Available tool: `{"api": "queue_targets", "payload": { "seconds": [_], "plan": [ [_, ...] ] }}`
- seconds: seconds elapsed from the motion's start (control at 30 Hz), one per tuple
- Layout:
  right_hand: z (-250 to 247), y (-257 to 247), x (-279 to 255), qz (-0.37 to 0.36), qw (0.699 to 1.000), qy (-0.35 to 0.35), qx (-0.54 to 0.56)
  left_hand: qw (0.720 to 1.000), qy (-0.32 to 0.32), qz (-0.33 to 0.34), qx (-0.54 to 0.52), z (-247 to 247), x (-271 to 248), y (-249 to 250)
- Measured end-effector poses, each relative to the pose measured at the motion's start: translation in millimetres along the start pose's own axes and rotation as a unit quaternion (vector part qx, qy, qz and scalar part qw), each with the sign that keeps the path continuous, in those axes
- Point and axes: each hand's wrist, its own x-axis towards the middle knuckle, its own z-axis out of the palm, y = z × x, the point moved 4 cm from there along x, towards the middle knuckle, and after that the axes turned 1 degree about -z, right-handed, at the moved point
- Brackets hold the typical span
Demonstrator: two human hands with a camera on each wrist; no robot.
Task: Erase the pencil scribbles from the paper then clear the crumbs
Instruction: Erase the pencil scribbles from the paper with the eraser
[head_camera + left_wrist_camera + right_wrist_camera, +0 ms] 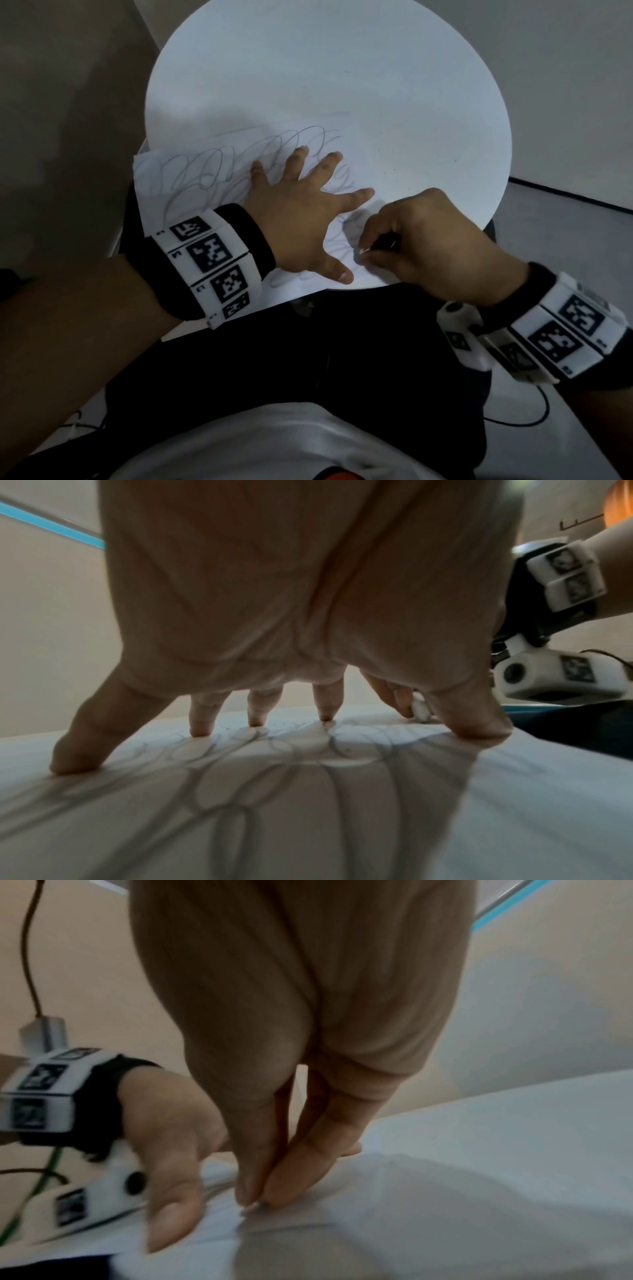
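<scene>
Left hand [301, 212] fingers splayed flat on paper [191, 171]; right hand [421, 240] fingers pinching eraser [363, 251]

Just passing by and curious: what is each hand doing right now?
Left hand: open, fingers spread, pressing the paper flat.
Right hand: closed, pinching a small white eraser against the paper.

A round white surface [342, 68] fills the upper middle of the head view. 1 sheet of paper [154, 171] lies on its lower left part, its left corner hanging past the rim. Grey pencil scribbles [205, 161] loop across the sheet. Small dark crumbs [388, 172] dot the bare top to the right of the sheet, toward the frame's centre right.
</scene>
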Motion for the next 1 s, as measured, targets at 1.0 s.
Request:
{"api": "queue_targets", "payload": {
  "seconds": [1.0],
  "plan": [
    [4.4,3.6,3.9,-0.014,1.000,-0.014,-0.017,1.000,-0.013,-0.007,0.001,0.5,3.2,-2.8]
  ]
}}
